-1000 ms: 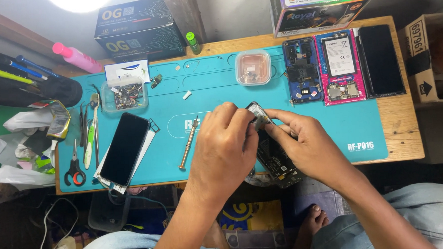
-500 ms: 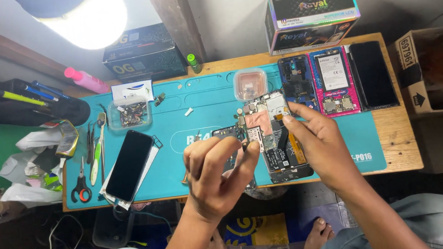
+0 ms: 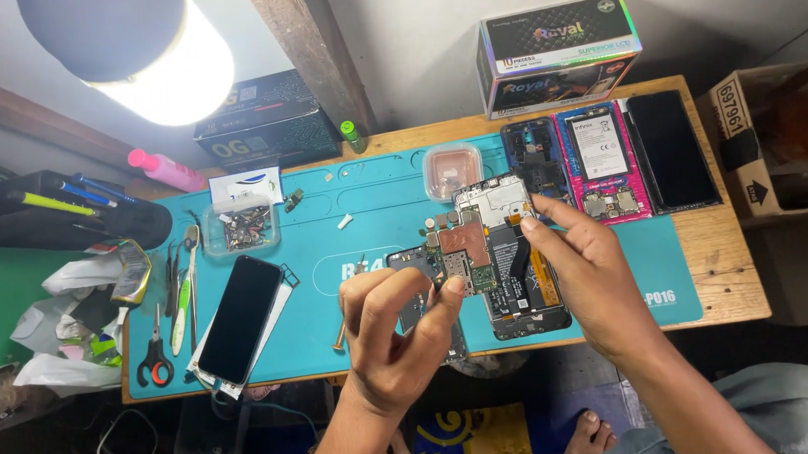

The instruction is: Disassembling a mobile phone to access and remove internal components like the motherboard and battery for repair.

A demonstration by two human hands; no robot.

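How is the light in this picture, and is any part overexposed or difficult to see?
Head view: the lamp at top left is blown out to white; the teal mat and the opened phone are evenly lit and sharp; the left hand and right hand show no blur; under the table it is dark.

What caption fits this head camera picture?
Left hand lifts a circuit board from an opened phone steadied by right hand.
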